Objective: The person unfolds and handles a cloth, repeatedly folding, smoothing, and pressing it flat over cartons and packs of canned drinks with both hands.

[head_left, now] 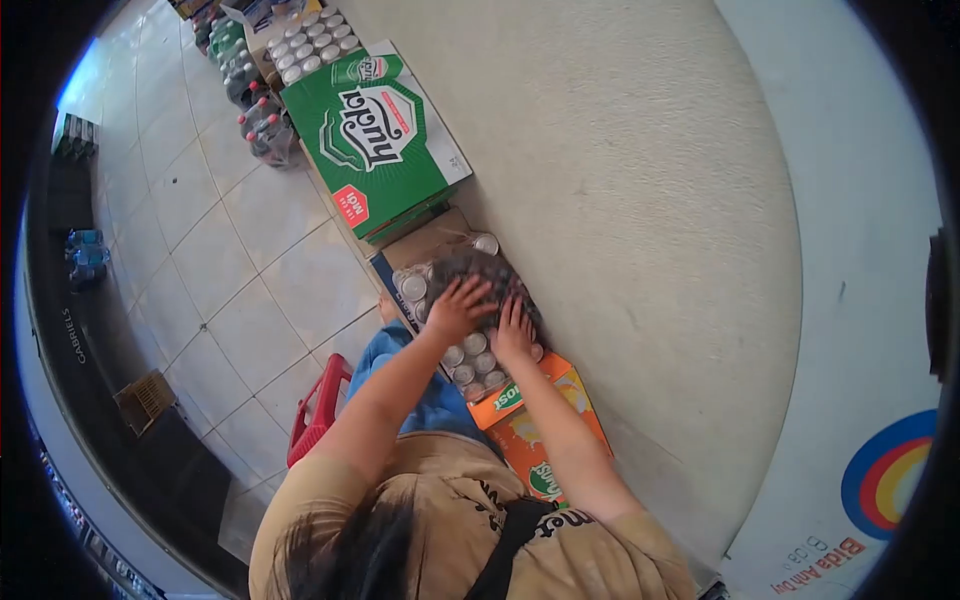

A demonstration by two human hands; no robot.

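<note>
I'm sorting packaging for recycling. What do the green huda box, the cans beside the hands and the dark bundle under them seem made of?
Green huda box: probably cardboard, printed, slightly glossy; flat panels, straight edges.
Cans: likely metal; pale, shiny round tops.
Dark bundle: perhaps plastic-wrapped; too blurred to settle.

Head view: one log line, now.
left hand: on dark bundle | right hand: on same bundle | cans: beside bundle | green Huda carton: beyond

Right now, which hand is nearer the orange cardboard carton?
Right. The right hand is at the dark, rounded bundle, just beyond the carton; the left hand is on that bundle, farther off.
</note>
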